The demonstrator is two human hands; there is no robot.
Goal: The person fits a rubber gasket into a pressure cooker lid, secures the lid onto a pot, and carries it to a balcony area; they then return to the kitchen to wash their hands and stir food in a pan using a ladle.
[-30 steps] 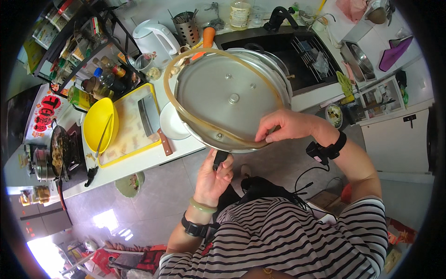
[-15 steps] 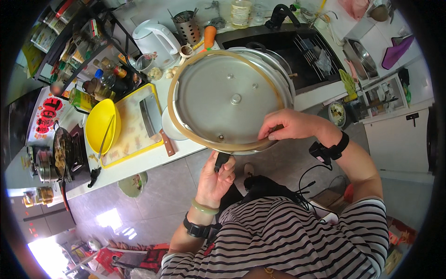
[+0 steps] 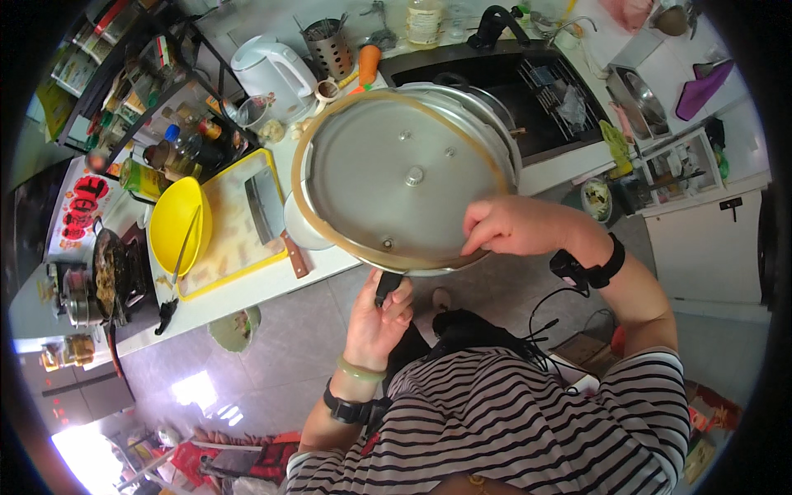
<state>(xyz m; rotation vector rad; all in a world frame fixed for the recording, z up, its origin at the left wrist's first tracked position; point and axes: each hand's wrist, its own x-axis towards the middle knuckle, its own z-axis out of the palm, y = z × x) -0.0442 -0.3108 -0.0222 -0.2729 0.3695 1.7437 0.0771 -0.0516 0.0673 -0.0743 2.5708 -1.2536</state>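
A large round metal pressure cooker lid is held tilted in front of me, its inner side facing up. A tan rubber sealing ring runs around it, sitting unevenly and overhanging the left rim. My left hand is closed around the lid's black handle at the near edge. Along the lower right of the rim, my right hand pinches the ring with thumb and fingers. Behind the lid, the rim of a metal pot shows, mostly hidden.
On the counter to the left lie a yellow-edged cutting board, a cleaver and a yellow bowl. A white kettle stands behind, near a carrot. The dark sink is at the far right; a pan sits far left.
My right fingers have shifted slightly along the rim, keeping their pinch. The ring now bulges farther out past the lid's left edge. My left hand keeps its hold on the handle.
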